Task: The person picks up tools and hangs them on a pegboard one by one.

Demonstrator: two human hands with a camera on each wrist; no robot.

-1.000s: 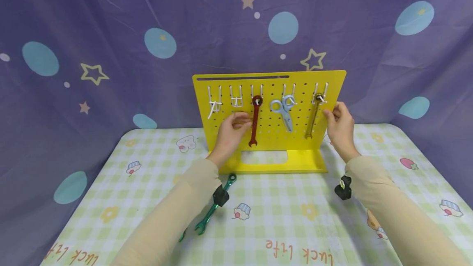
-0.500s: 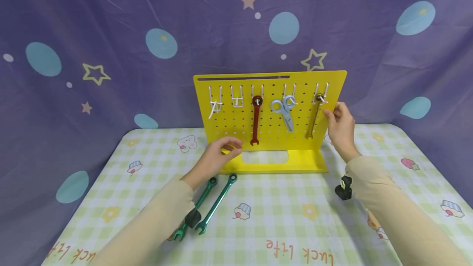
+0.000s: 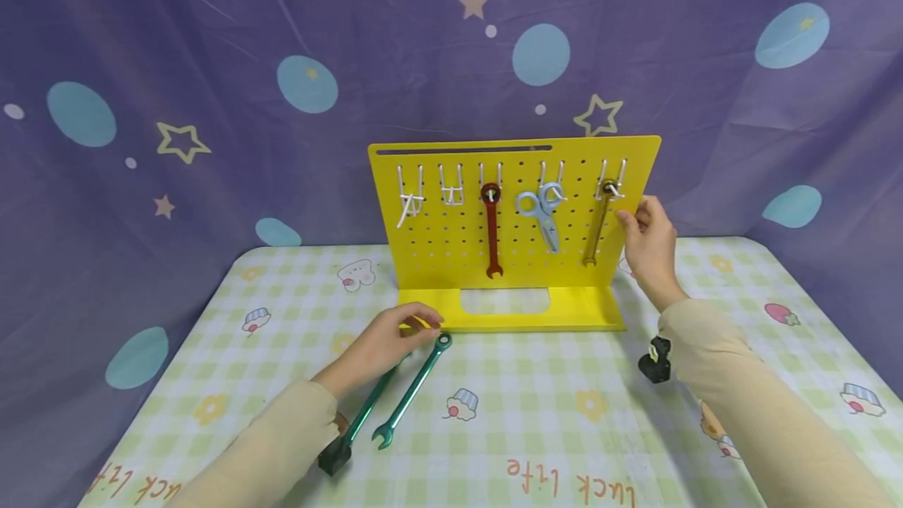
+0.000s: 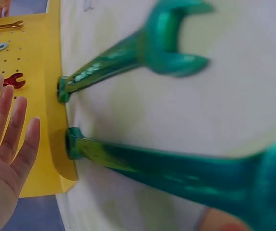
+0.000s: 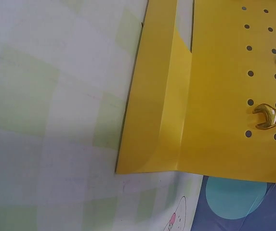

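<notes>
My left hand point(image 3: 384, 342), its fingers relaxed, is over the table just in front of the yellow pegboard point(image 3: 437, 273) and holds nothing. Two green combination wrenches lie near it: one wrench point(image 3: 412, 394) in full sight, the other wrench point(image 3: 370, 406) partly covered by the hand and wrist camera. The left wrist view shows both wrenches point(image 4: 176, 166) close up, beside the spread fingers point(image 4: 18, 127). At the pegboard's right edge my right hand point(image 3: 650, 251) pinches the board, thumb in front. Hanging from hooks are a red wrench point(image 3: 492, 234), light blue scissors point(image 3: 546, 214) and a gold wrench point(image 3: 598, 230).
White double hooks point(image 3: 411, 198) without tools are at the pegboard's left, with another such hook point(image 3: 452, 193) beside them. A checked tablecloth point(image 3: 536, 445) covers the table. Behind the board hangs a purple curtain point(image 3: 395, 38).
My left hand has come away from beside the red wrench, moving down and left to the green wrenches. The red wrench has swung to nearly vertical. My right hand has stayed at the board's edge.
</notes>
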